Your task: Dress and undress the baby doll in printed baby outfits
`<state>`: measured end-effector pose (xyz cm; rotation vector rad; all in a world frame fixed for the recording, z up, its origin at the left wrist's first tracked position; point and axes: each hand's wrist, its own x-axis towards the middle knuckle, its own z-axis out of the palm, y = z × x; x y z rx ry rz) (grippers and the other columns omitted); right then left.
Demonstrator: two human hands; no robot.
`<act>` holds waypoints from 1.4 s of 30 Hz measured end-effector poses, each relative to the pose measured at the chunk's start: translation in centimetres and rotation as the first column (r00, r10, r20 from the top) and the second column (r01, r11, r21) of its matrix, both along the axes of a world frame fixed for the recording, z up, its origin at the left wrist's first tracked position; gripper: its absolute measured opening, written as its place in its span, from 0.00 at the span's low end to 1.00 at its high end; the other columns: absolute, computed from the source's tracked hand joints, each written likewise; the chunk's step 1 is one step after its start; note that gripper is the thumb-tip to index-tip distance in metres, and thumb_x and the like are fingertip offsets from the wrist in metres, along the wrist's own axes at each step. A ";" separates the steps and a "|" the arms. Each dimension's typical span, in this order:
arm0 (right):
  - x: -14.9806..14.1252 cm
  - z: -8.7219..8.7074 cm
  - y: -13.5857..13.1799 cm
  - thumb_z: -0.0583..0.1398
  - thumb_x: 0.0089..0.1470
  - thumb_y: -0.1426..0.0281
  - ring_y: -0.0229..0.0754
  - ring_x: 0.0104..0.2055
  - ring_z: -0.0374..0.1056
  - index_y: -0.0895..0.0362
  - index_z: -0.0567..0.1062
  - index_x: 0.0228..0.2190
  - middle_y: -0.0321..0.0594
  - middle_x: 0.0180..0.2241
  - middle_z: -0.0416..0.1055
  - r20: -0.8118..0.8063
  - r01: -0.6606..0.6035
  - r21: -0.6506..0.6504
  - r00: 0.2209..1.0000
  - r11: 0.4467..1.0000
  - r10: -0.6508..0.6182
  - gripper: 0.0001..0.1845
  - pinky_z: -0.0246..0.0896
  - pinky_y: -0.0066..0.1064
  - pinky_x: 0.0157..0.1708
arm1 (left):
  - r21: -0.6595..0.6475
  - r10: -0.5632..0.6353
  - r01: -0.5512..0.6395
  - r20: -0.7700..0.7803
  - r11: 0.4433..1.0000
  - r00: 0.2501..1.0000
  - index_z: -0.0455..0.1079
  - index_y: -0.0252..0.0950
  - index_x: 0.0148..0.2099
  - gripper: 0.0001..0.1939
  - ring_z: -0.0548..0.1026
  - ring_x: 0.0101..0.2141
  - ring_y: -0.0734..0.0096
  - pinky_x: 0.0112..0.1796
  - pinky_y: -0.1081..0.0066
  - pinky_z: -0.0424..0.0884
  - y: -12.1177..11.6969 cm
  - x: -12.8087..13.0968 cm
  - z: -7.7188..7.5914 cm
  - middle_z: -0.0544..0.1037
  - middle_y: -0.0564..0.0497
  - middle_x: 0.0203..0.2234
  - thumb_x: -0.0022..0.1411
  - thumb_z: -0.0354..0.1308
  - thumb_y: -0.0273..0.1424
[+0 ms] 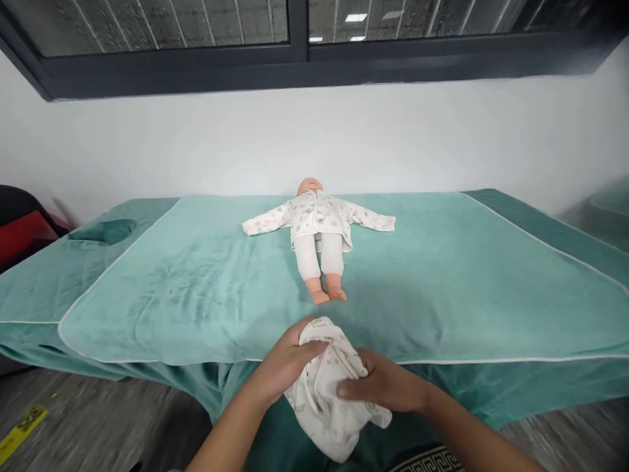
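Both my hands grip a bunched white printed baby garment (327,419) in front of the bed's near edge. My left hand (289,360) pinches its upper left part, thumb lying on top. On the right side, my right hand (381,383) has its thumb pressed on the cloth, its other fingers partly hidden behind it. Folds hide which kind of garment it is. Beyond my hands a baby doll (337,286) lies on its back, feet toward me. It wears a white printed long-sleeved top (317,213), sleeves spread wide, and white trousers (308,255).
A green velvety cover (196,282) with white piping drapes over the bed. At its left end is a face hole (103,231). A white wall (196,144) and dark window frame (299,65) stand behind. A red and black object (24,233) is at far left.
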<state>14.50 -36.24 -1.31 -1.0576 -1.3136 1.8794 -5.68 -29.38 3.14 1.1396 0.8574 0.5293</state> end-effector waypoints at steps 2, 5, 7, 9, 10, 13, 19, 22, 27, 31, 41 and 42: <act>0.8 -0.1 1.2 0.61 0.56 0.54 0.43 0.36 0.68 0.56 0.78 0.36 0.40 0.35 0.75 0.100 0.199 0.112 0.973 0.974 -0.210 0.18 0.63 0.36 0.39 | 0.147 0.032 -0.021 -0.075 0.989 0.997 0.72 0.37 0.49 0.15 0.75 0.43 0.61 0.46 0.65 0.68 0.7 1.0 0.9 0.80 0.49 0.39 0.61 0.59 0.36; 1.7 -0.5 3.8 0.58 0.59 0.55 0.44 0.37 0.65 0.56 0.74 0.31 0.39 0.33 0.72 0.248 0.437 0.429 0.784 0.790 -0.568 0.17 0.61 0.35 0.41 | 0.404 0.114 -0.006 -0.243 0.915 0.963 0.72 0.37 0.43 0.10 0.75 0.41 0.61 0.44 0.65 0.67 2.4 2.8 2.4 0.79 0.49 0.38 0.64 0.54 0.35; 2.0 -0.8 5.3 0.57 0.59 0.55 0.45 0.35 0.64 0.55 0.72 0.28 0.39 0.30 0.70 0.305 0.453 0.584 0.646 0.673 -0.700 0.17 0.60 0.36 0.39 | 0.545 0.192 0.064 -0.398 0.836 0.897 0.70 0.37 0.40 0.08 0.75 0.40 0.60 0.42 0.65 0.67 3.6 4.2 3.2 0.78 0.47 0.37 0.65 0.51 0.33; 1.9 -1.1 6.5 0.56 0.59 0.55 0.47 0.35 0.66 0.55 0.73 0.30 0.40 0.29 0.71 0.308 0.483 0.603 0.594 0.635 -0.744 0.17 0.60 0.37 0.39 | 0.623 0.275 0.170 -0.551 0.763 0.788 0.68 0.37 0.40 0.08 0.75 0.40 0.58 0.40 0.65 0.66 4.6 5.5 3.6 0.78 0.45 0.37 0.65 0.49 0.31; 1.8 -1.2 6.9 0.55 0.60 0.54 0.49 0.37 0.67 0.54 0.75 0.33 0.41 0.30 0.73 0.294 0.512 0.570 0.604 0.643 -0.741 0.17 0.61 0.38 0.41 | 0.631 0.299 0.226 -0.613 0.742 0.731 0.67 0.37 0.41 0.08 0.75 0.40 0.57 0.39 0.65 0.66 5.1 6.0 3.7 0.78 0.43 0.37 0.65 0.48 0.31; 1.4 -1.3 7.6 0.57 0.59 0.52 0.53 0.46 0.70 0.54 0.77 0.43 0.44 0.39 0.77 0.197 0.595 0.433 0.671 0.677 -0.715 0.20 0.61 0.41 0.48 | 0.587 0.254 0.362 -0.715 0.724 0.651 0.67 0.37 0.41 0.08 0.75 0.38 0.53 0.38 0.64 0.65 6.1 6.9 3.8 0.77 0.39 0.36 0.66 0.48 0.33; 2.1 -1.1 7.9 0.64 0.50 0.47 0.54 0.46 0.71 0.54 0.77 0.47 0.44 0.43 0.78 -0.004 0.636 0.222 0.759 0.739 -0.652 0.30 0.65 0.42 0.46 | 0.533 0.087 0.261 -0.541 0.805 0.837 0.71 0.37 0.41 0.09 0.76 0.42 0.53 0.44 0.63 0.67 7.1 7.2 4.0 0.80 0.43 0.39 0.63 0.52 0.35; 2.9 -0.5 7.8 0.65 0.48 0.46 0.53 0.43 0.71 0.54 0.77 0.46 0.43 0.40 0.78 -0.035 0.609 0.205 0.787 0.766 -0.616 0.31 0.64 0.41 0.45 | 0.473 -0.005 0.211 -0.400 0.856 0.917 0.74 0.37 0.44 0.14 0.76 0.45 0.52 0.44 0.62 0.68 7.3 6.8 4.4 0.81 0.45 0.43 0.62 0.53 0.38; 4.3 0.2 9.1 0.61 0.53 0.48 0.47 0.39 0.66 0.55 0.75 0.34 0.39 0.34 0.74 0.148 0.565 0.415 0.732 0.713 -0.665 0.22 0.59 0.36 0.42 | 0.424 -0.070 0.208 -0.318 0.882 0.945 0.77 0.36 0.41 0.14 0.77 0.41 0.53 0.41 0.64 0.69 8.4 5.9 5.6 0.82 0.47 0.40 0.57 0.59 0.39; 4.9 0.1 11.4 0.59 0.54 0.49 0.41 0.31 0.58 0.54 0.66 0.25 0.33 0.25 0.64 0.201 0.564 0.549 0.627 0.617 -0.752 0.22 0.54 0.31 0.33 | 0.373 -0.035 0.142 -0.279 0.917 0.960 0.77 0.34 0.42 0.14 0.77 0.40 0.56 0.41 0.64 0.69 10.5 6.5 5.7 0.82 0.45 0.39 0.55 0.61 0.36; 5.9 -0.1 16.1 0.57 0.54 0.50 0.44 0.36 0.63 0.53 0.70 0.30 0.36 0.31 0.72 0.104 0.658 0.460 0.627 0.596 -0.772 0.19 0.58 0.33 0.36 | 0.289 0.091 -0.027 -0.210 0.957 0.973 0.77 0.34 0.44 0.16 0.78 0.45 0.53 0.47 0.59 0.72 14.6 9.9 6.0 0.81 0.42 0.45 0.53 0.65 0.34; 6.0 -0.1 16.2 0.58 0.53 0.51 0.45 0.37 0.65 0.53 0.71 0.32 0.37 0.33 0.74 0.062 0.680 0.409 0.645 0.609 -0.762 0.18 0.60 0.33 0.36 | 0.222 0.023 0.025 -0.211 0.975 0.977 0.77 0.35 0.46 0.19 0.78 0.45 0.52 0.46 0.59 0.73 14.8 9.6 6.2 0.81 0.41 0.45 0.51 0.67 0.35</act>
